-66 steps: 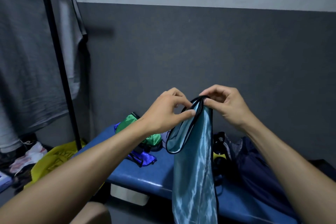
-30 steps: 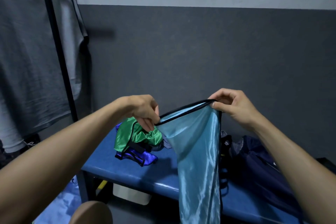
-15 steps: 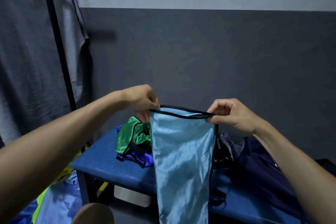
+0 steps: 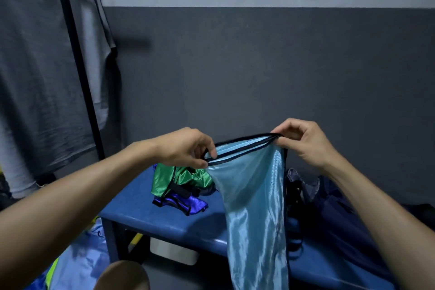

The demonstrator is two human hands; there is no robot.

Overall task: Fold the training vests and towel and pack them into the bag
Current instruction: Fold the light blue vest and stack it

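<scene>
Head view: left hand [image 4: 186, 148] and right hand [image 4: 303, 141] each pinch, with fingers clamped, the black-trimmed top edge of a light blue vest [image 4: 256, 195], which hangs above the blue table [image 4: 146, 207] near green and purple vests [image 4: 181, 186].

A shiny light-blue vest [image 4: 256, 207] with black trim hangs lengthwise, its top edge stretched level. A green vest [image 4: 181, 178] lies crumpled over a royal-blue one [image 4: 181, 203] (both far left on the table [image 4: 146, 207]).
</scene>
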